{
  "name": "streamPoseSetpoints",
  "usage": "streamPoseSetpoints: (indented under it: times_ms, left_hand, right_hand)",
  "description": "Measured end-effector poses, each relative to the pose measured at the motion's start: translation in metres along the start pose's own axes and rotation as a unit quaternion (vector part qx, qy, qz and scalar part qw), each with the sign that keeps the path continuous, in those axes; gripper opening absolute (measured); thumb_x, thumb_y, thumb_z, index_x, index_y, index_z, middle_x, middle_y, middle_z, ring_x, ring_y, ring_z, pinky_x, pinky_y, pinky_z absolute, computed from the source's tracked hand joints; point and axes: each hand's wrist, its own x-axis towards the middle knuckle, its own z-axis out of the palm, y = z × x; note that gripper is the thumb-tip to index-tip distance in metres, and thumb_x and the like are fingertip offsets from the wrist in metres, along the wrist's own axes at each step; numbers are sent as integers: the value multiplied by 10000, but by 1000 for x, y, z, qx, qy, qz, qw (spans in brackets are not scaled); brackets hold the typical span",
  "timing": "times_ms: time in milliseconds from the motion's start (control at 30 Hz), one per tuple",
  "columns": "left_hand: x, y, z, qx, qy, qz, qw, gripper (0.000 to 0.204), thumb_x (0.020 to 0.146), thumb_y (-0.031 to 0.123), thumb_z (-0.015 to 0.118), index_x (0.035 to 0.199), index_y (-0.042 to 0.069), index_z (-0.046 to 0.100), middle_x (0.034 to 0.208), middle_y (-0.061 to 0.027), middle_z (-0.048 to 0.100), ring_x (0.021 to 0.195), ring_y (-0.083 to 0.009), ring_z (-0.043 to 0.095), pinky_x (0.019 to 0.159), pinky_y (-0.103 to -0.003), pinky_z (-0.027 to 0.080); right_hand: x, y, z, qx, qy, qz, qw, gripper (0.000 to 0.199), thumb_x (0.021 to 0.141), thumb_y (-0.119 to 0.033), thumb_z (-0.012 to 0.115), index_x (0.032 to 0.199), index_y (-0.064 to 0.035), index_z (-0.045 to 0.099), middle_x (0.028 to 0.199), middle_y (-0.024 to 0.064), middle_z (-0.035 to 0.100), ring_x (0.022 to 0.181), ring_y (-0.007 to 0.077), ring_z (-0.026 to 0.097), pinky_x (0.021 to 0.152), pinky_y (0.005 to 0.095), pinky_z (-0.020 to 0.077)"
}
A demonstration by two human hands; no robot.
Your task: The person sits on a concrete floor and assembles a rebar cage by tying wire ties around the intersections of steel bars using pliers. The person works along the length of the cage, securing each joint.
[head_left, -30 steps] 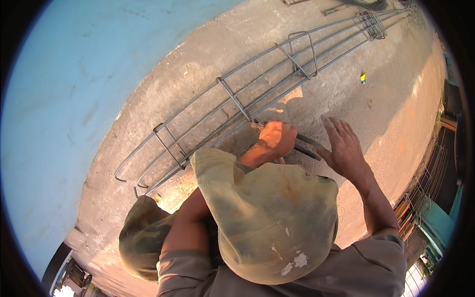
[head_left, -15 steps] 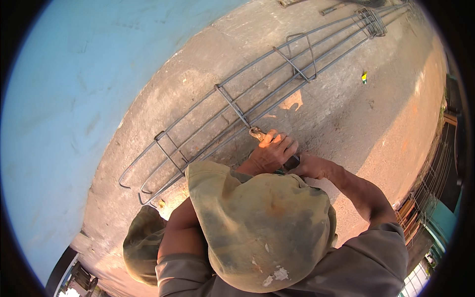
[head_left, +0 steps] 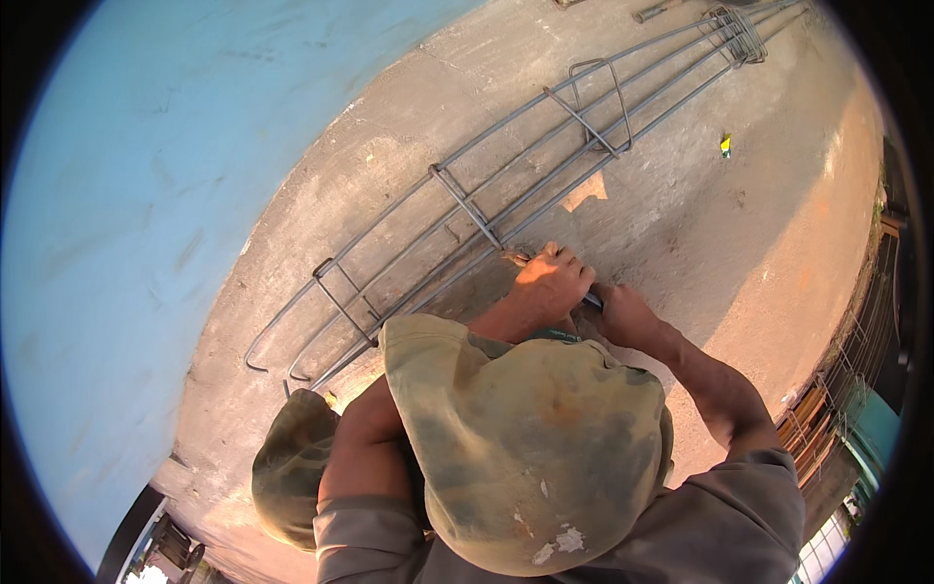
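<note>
A long rebar cage point(head_left: 491, 234) lies aslant on the ground in front of me, its bars tied with square stirrups. My left hand point(head_left: 553, 282) is closed around the handles of pincers, just behind their rusty head point(head_left: 516, 257). That head meets the nearest bar beside a stirrup point(head_left: 465, 206); the jaws and any wire in them are too small to make out. My right hand point(head_left: 628, 316) grips the dark handle end point(head_left: 592, 298), right of my left hand. My left forearm passes behind my raised knee in camouflage trousers point(head_left: 530, 438).
A blue wall point(head_left: 146, 195) rises along the left. Loose stirrups point(head_left: 736, 37) are bunched at the cage's far end. A small yellow-green wrapper point(head_left: 726, 146) lies on the concrete ground point(head_left: 681, 234). Thin rods and wire mesh point(head_left: 837, 389) are stacked at the right edge.
Both hands have turned with the pincers, and my left hand now hides more of the tool. My right hand has moved slightly up and right. The whole view has shifted a little.
</note>
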Motion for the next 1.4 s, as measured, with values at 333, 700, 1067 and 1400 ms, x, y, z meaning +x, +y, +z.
streamPoseSetpoints:
  times_ms: [333,700,1067,1400]
  left_hand:
    - [13,18,-53,-31,-265,-124,956,189,732,170,702,808,-2,690,820,-149,692,807,-330,677,745,-446,515]
    - [-3,13,-37,75,-130,55,987,322,745,222,703,1001,35,646,952,-127,661,970,-260,634,900,-416,432]
    - [-18,9,-17,73,171,93,978,507,780,217,625,1232,-9,578,990,-98,598,971,-244,571,899,-400,417]
    - [-22,3,-18,68,208,72,973,537,732,256,671,1209,20,597,953,-71,591,910,-248,583,840,-378,443]
  right_hand:
    - [7,10,-17,297,-207,-7,932,450,862,-314,713,1166,-6,589,829,81,674,746,207,663,664,320,524]
    - [24,62,30,628,-350,166,674,395,945,-374,626,1148,-37,604,936,110,691,735,202,678,611,292,554]
    - [4,-17,-52,186,-181,106,960,498,932,-440,640,1140,12,612,898,111,673,852,212,688,744,322,543]
    - [18,-12,-61,384,-284,116,871,382,957,-293,627,1140,37,571,852,137,678,776,217,688,699,341,595]
